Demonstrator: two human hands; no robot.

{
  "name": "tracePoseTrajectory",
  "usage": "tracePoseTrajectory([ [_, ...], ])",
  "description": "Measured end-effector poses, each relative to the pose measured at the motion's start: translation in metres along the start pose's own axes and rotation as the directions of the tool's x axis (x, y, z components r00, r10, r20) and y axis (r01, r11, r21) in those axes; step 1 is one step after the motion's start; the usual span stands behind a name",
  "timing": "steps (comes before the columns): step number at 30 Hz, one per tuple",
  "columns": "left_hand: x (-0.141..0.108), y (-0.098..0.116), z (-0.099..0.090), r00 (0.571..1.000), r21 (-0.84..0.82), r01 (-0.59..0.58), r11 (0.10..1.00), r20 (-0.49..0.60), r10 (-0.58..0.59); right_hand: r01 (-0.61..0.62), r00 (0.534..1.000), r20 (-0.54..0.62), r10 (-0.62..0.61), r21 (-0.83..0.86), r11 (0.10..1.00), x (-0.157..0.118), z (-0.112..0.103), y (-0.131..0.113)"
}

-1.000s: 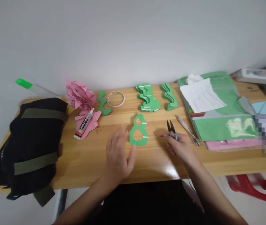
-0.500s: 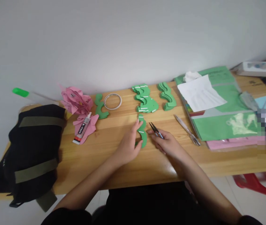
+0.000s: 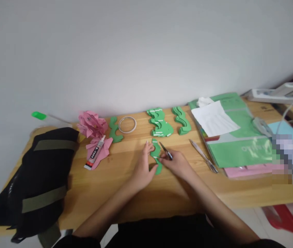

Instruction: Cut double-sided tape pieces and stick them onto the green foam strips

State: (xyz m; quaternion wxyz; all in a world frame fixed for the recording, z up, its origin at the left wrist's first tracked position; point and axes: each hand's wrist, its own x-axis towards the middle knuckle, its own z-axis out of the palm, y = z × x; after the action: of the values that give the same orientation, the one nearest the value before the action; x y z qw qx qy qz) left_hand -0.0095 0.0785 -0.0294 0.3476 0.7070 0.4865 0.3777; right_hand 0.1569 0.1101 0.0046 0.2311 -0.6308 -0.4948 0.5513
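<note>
A wavy green paper cutout point(image 3: 156, 150) with short white tape strips lies on the table in front of me. My left hand point(image 3: 143, 168) grips its left edge, fingertips near the upper part and thumb at the lower end. In my right hand point(image 3: 176, 163) are dark-tipped tweezers point(image 3: 167, 152), points directed up and left. The right fingertips touch the cutout's right side beside a tape strip. Just beyond lies a stack of green cutouts with white strips point(image 3: 163, 127), and to its right a stack of plain green cutouts point(image 3: 184, 124).
On the left are a black bag point(image 3: 50, 165), pink paper pieces point(image 3: 93, 124), a B-7000 glue tube point(image 3: 94, 153), another green cutout point(image 3: 114, 129) and a tape roll point(image 3: 127, 125). A pen point(image 3: 203, 155) and green packets point(image 3: 239, 155) under white paper point(image 3: 215, 119) lie right.
My right hand has moved left, bringing its fingertips onto the cutout with the tweezers still held. My left hand keeps its hold. The view has tilted up slightly.
</note>
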Motion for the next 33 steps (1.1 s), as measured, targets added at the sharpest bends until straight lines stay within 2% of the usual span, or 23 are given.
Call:
tracePoseTrajectory([
  [2, 0.0, 0.001, 0.007, 0.992, -0.125, 0.08, 0.989, -0.088, -0.091, 0.028, 0.999, -0.021, -0.029, -0.039, 0.999, 0.001, 0.005, -0.002],
  [5, 0.0, 0.002, 0.01, 0.949, -0.329, 0.202, 0.923, -0.166, -0.267, 0.069, 0.998, -0.003, -0.069, -0.054, 0.996, -0.002, 0.006, -0.003],
  [8, 0.003, 0.007, -0.004, 0.899, -0.465, 0.23, 0.855, -0.235, -0.37, 0.099, 0.994, 0.053, -0.097, -0.035, 0.994, -0.004, -0.014, -0.014],
  [10, 0.008, 0.013, -0.02, 0.878, -0.497, 0.216, 0.84, -0.278, -0.39, 0.142, 0.989, 0.045, -0.141, -0.004, 0.99, -0.002, -0.037, -0.033],
  [13, 0.019, 0.022, -0.042, 0.866, -0.518, 0.228, 0.825, -0.279, -0.415, 0.248, 0.967, -0.053, -0.25, -0.046, 0.968, 0.008, -0.071, -0.075],
  [14, 0.023, 0.024, -0.047, 0.858, -0.531, 0.243, 0.812, -0.272, -0.435, 0.237, 0.971, -0.023, -0.239, -0.066, 0.969, 0.014, -0.079, -0.09],
  [17, 0.03, 0.026, -0.053, 0.836, -0.572, 0.286, 0.769, -0.244, -0.492, 0.165, 0.986, 0.002, -0.165, -0.003, 0.986, 0.03, -0.09, -0.123],
  [19, 0.03, 0.025, -0.054, 0.827, -0.585, 0.301, 0.753, -0.232, -0.512, 0.132, 0.991, -0.021, -0.131, 0.021, 0.991, 0.041, -0.089, -0.132],
  [22, 0.027, 0.02, -0.054, 0.831, -0.545, 0.305, 0.781, -0.248, -0.497, 0.096, 0.993, -0.065, -0.095, 0.003, 0.995, 0.054, -0.083, -0.132],
  [28, 0.019, 0.007, -0.053, 0.87, -0.363, 0.29, 0.885, -0.286, -0.402, 0.059, 0.995, -0.078, -0.062, -0.046, 0.997, 0.071, -0.068, -0.117],
  [33, 0.019, 0.002, -0.056, 0.904, -0.095, 0.275, 0.957, -0.314, -0.291, 0.027, 0.992, -0.114, -0.047, -0.172, 0.985, 0.086, -0.052, -0.107],
])
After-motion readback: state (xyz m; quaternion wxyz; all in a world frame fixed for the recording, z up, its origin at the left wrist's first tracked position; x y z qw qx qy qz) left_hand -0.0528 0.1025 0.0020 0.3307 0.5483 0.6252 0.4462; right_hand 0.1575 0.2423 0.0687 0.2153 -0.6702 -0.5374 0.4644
